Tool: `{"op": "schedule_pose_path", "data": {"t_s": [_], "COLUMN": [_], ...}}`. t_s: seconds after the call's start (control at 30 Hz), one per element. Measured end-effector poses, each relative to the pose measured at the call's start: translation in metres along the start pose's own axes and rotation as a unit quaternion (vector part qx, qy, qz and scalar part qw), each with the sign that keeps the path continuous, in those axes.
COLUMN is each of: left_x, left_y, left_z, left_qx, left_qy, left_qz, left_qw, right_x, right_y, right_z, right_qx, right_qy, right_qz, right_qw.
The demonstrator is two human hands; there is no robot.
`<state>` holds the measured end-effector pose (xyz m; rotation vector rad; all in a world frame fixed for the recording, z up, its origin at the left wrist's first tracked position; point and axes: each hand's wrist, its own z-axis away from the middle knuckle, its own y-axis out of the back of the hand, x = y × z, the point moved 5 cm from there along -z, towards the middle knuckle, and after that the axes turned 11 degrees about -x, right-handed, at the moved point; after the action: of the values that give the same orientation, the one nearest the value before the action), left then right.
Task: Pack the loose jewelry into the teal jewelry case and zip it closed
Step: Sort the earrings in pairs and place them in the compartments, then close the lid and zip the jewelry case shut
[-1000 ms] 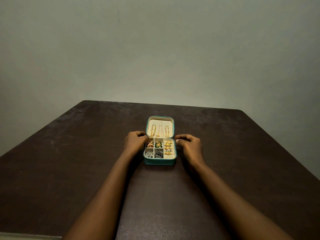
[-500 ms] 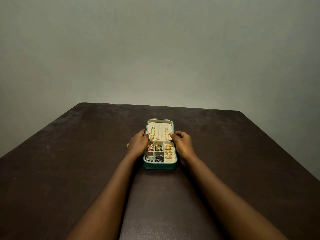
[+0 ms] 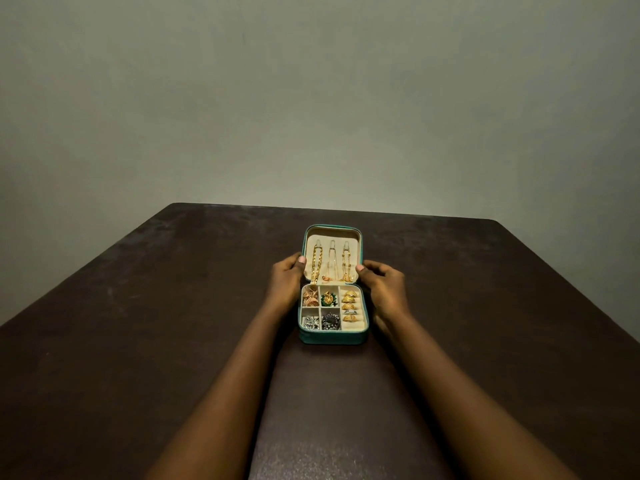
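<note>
Both arms stretched straight out, left hand (image 3: pixel 285 282) and right hand (image 3: pixel 384 289) each pinching a side of the lid (image 3: pixel 332 234) (thumbs on the rim, fingers curled).

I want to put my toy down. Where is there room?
Bare table lies left of the left hand, right of the right hand, behind the lid, and between the forearms. Crowded only at the teal case, both hands gripping its lid.

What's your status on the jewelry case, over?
Left hand and right hand grip lid edges. Teal case open, unzipped, compartments filled. Gold chain hangs to hinge, may snag.
</note>
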<state>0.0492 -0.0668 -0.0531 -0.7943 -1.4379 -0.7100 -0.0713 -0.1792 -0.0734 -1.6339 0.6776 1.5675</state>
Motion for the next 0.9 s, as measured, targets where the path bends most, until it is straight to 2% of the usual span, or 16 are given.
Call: {"op": "schedule_pose_path", "data": {"t_s": [0.17,0.47,0.77,0.9], "left_x": [0.000,-0.003,-0.003,-0.002], "left_y": [-0.001,0.002,0.001,0.001], "left_z": [0.002,0.001,0.000,0.003], "left_qx": [-0.002,-0.002,-0.011,-0.007], "left_qy": [-0.002,0.008,-0.008,-0.014], "left_qz": [0.022,0.126,0.189,0.203], "left_qw": [1.000,0.992,0.982,0.979], "right_x": [0.000,-0.009,-0.027,-0.033], "right_y": [0.001,0.004,0.007,0.009], "right_z": [0.000,0.003,0.015,0.017], "right_qx": [0.001,-0.010,-0.101,-0.122], "right_qy": [0.009,0.036,0.033,0.033], "right_qz": [-0.015,0.006,0.013,0.050], "right_qw": [1.000,0.999,0.994,0.991]}}
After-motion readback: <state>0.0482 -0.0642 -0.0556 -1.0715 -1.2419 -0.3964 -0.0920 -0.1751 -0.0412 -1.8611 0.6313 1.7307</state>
